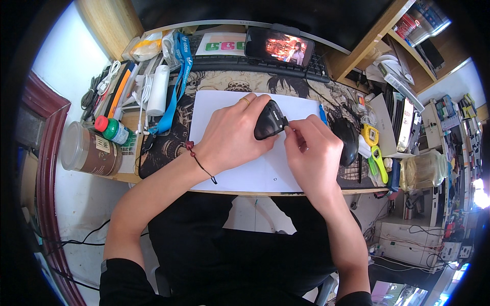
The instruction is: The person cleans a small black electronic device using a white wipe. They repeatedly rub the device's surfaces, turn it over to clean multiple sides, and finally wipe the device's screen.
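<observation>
In my left hand (239, 132) is a small, glossy black device (269, 121) with rounded ends and pale lettering, tilted above white paper (226, 179). Its shape resembles a computer mouse, but I cannot tell for certain what it is. The thumb and forefinger of my right hand (312, 149) pinch at its right edge, by a small protruding part. A tiny ring-shaped piece or mark (275, 179) shows on the paper lower down. Beyond my right hand lies a blue pen-like tool (322, 114), partly hidden. The palm side of both hands is out of sight.
A black computer mouse (346, 141) sits right of the paper. Behind it, a phone (279, 46) playing video leans before a monitor (245, 11), above a keyboard (321, 69). Left are a jar (92, 149), a green bottle (115, 130) and a blue lanyard (180, 84).
</observation>
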The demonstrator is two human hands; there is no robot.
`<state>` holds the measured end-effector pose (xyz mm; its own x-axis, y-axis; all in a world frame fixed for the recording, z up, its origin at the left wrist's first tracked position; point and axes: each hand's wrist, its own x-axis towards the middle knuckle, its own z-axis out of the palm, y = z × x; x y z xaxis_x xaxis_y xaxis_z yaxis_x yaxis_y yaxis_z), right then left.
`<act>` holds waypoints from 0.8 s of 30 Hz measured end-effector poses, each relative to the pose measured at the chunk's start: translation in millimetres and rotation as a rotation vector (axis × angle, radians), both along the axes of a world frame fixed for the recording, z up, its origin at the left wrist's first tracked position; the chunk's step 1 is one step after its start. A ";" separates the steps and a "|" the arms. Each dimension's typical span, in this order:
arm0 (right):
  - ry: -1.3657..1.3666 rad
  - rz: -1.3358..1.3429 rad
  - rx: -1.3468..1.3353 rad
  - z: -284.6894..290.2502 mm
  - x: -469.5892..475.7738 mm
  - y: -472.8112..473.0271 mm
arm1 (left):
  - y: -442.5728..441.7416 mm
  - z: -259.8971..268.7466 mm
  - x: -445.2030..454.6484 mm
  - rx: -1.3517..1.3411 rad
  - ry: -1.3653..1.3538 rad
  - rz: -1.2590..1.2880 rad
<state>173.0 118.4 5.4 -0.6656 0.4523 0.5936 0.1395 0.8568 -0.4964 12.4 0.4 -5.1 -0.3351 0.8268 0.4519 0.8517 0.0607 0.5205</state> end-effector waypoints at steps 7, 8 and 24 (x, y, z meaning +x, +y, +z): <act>-0.006 -0.028 0.153 1.2 -2.9 -6.4 | -0.2 0.6 0.9 0.020 0.006 0.013; -0.004 -0.032 0.163 1.4 -2.7 -6.4 | 0.3 -0.1 0.8 0.023 0.007 0.013; -0.015 -0.010 0.223 1.2 -3.6 -8.0 | -1.0 -0.7 1.3 0.011 0.002 -0.006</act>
